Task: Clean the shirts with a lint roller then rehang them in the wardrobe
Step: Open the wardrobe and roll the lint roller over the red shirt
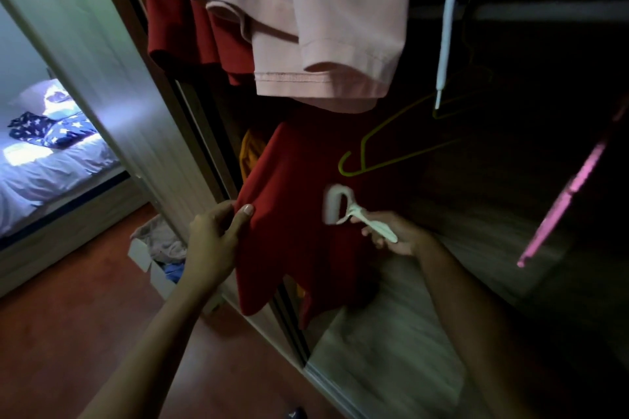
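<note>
From the head view, three shirts show: one pink shirt (306, 20) and one red shirt (180, 10) hanging above, and a second red one (292, 214) held below them at the wardrobe (391, 350) opening. The left hand (212, 235) pinches its left edge. The right hand (396, 233) is clamped on one lint roller (343, 211), handle pointing lower right, head against the cloth. No writing reads.

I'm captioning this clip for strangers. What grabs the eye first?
The red shirt at centre, its edge pinched by the left hand while the right hand holds a white lint roller against it. Above hangs a pale pink shirt; far left, a brightly lit bed.
</note>
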`<state>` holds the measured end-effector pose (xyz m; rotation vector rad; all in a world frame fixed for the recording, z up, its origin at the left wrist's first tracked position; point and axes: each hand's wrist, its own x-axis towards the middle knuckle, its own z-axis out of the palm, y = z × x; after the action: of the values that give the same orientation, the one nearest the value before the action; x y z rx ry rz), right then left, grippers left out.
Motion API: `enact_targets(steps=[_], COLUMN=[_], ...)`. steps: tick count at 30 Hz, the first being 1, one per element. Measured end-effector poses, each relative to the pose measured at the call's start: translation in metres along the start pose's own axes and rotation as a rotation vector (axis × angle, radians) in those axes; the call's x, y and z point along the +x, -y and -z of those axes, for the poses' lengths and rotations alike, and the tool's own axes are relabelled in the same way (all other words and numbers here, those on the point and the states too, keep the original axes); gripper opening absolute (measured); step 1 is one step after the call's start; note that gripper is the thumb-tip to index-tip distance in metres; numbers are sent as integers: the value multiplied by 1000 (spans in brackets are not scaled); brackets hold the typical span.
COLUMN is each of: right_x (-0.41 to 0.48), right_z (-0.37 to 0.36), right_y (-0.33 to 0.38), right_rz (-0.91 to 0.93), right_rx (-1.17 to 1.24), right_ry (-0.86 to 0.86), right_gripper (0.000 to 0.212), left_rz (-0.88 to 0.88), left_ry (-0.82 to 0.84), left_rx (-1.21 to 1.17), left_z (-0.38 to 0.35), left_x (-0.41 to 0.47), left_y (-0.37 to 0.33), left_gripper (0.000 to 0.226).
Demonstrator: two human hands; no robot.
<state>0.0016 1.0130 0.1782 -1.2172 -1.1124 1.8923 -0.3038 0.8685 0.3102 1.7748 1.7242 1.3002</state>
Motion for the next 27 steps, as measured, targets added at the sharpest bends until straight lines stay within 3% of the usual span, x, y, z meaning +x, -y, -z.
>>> enact_targets(steps=[6, 9, 15, 21, 27], right_x=[22, 26, 26, 2, -13], right_z=[23, 19, -10, -47, -63], right_y=[-2, -11, -75, -162, -158], right_rz=[87, 101, 54, -141, -85], right_rx=[358, 395, 151, -243, -382], right_ry=[-394, -497, -377, -221, -228], right_gripper=[24, 20, 29, 36, 32], left_rz=[20, 25, 23, 32, 46], left_ry=[-22, -37, -42, -39, -10], left_rx=[4, 10, 9, -8, -41], left_z=[-4, -5, -9, -11, -11], left_x=[5, 7, 9, 6, 0], left_y=[-4, -2, 2, 4, -2], left_gripper=[19, 17, 24, 27, 19])
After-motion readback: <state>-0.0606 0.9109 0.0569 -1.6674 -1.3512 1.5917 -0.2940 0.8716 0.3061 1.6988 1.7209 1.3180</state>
